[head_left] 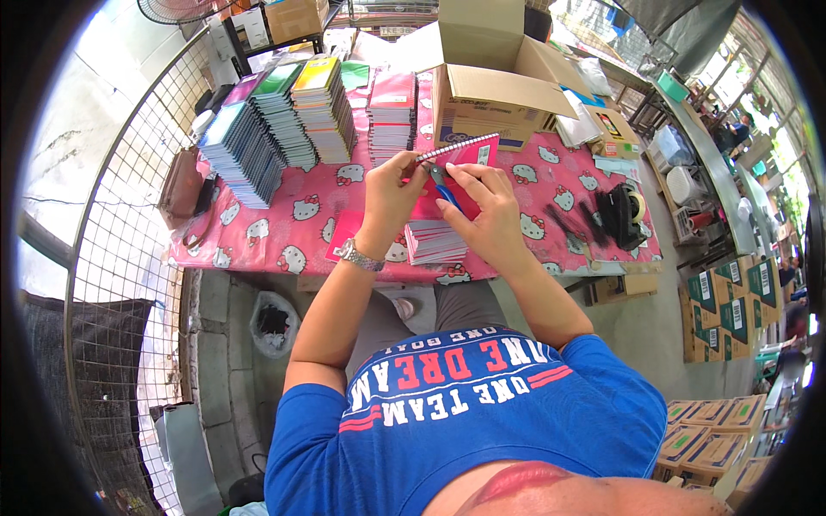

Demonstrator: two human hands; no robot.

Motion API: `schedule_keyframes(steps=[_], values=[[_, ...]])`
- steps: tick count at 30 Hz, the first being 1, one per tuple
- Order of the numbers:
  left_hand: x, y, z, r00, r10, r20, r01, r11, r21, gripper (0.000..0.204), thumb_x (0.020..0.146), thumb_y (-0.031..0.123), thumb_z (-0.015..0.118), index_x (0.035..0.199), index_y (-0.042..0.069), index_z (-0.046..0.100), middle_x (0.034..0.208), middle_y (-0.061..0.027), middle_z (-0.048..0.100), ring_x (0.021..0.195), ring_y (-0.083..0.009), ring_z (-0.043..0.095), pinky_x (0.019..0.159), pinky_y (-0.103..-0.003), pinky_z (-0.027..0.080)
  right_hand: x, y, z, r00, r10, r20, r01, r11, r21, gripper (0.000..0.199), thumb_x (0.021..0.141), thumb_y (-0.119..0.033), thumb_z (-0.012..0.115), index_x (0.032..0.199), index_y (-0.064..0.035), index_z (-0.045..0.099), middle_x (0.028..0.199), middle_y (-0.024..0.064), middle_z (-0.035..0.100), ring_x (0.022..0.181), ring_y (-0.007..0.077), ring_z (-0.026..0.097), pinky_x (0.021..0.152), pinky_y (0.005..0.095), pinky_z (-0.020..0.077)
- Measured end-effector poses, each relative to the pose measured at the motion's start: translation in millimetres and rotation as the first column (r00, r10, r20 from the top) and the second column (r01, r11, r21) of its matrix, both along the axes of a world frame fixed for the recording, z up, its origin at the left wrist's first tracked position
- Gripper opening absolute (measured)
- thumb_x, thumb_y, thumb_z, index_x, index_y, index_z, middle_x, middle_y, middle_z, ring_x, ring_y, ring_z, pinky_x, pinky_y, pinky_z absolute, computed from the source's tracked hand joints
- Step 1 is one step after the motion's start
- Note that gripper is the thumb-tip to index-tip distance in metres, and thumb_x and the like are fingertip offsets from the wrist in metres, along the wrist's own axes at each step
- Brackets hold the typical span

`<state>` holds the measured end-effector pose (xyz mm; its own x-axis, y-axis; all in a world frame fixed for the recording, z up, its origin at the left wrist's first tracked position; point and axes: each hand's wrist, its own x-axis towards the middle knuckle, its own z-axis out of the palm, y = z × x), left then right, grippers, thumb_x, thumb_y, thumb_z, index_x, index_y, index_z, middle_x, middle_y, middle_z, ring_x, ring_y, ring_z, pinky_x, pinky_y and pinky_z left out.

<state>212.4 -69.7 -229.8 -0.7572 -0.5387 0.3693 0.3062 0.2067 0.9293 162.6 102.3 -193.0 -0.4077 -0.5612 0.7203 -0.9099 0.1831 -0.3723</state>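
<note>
My left hand (394, 196), with a metal wristwatch above it, grips a red spiral-bound notebook (483, 154) by one end of its binding. The notebook is tilted up over the table, its spiral edge at the top. In my right hand (487, 209) is a pair of blue-handled pliers (446, 187), jaws pointing at the binding near my left fingertips. Whether the jaws touch the wire is too small to tell. Below my hands lies a stack of notebooks (434, 243), its pages facing me. A flat red cover or notebook (346, 232) lies left of it.
Tall notebook stacks in blue (239, 155), green (286, 120), yellow (324, 107) and red (392, 112) stand at the back left. An open cardboard box (490, 95) is behind my hands. Black strands (575, 225) and a black tape dispenser (621, 215) lie right on the pink tablecloth (301, 245).
</note>
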Motion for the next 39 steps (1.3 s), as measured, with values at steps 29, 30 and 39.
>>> schedule_keyframes(steps=[29,30,39], values=[[105.0,-78.0,-150.9,0.553,0.82,0.15,-0.402,0.419,-0.814,0.024,0.081,0.014,0.07,0.104,0.009,0.066,0.117,-0.0113,0.063,0.109,-0.0336,0.056,0.096,-0.045,0.044,-135.3,110.3,-252.4,0.757,-0.652,0.037,0.561,0.678,0.476,0.039,0.082,-0.032,0.074,0.11,-0.0075,0.063,0.115,0.0193,0.058,0.109,0.0397,0.056,0.089,0.0503,0.0471],[93.8,-70.0,-126.7,0.671,0.741,-0.015,-0.468,0.407,-0.785,0.023,0.081,0.015,0.07,0.103,0.01,0.066,0.122,-0.0103,0.062,0.115,-0.0313,0.053,0.098,-0.045,0.042,-142.5,118.4,-249.9,0.681,-0.732,0.028,0.59,0.57,0.572,0.036,0.081,-0.03,0.075,0.107,-0.0071,0.064,0.112,0.0196,0.059,0.107,0.0394,0.057,0.088,0.0502,0.0475],[27.2,41.4,6.8,0.992,0.066,0.104,0.093,0.15,-0.984,0.016,0.081,0.017,0.069,0.096,0.01,0.067,0.098,-0.0051,0.066,0.096,-0.0251,0.064,0.082,-0.038,0.053,-132.3,73.4,-124.9,0.9,-0.403,0.168,0.386,0.914,0.126,0.043,0.09,0.002,0.056,0.132,-0.0051,0.053,0.11,0.0197,0.064,0.092,0.0355,0.067,0.079,0.0421,0.0541]])
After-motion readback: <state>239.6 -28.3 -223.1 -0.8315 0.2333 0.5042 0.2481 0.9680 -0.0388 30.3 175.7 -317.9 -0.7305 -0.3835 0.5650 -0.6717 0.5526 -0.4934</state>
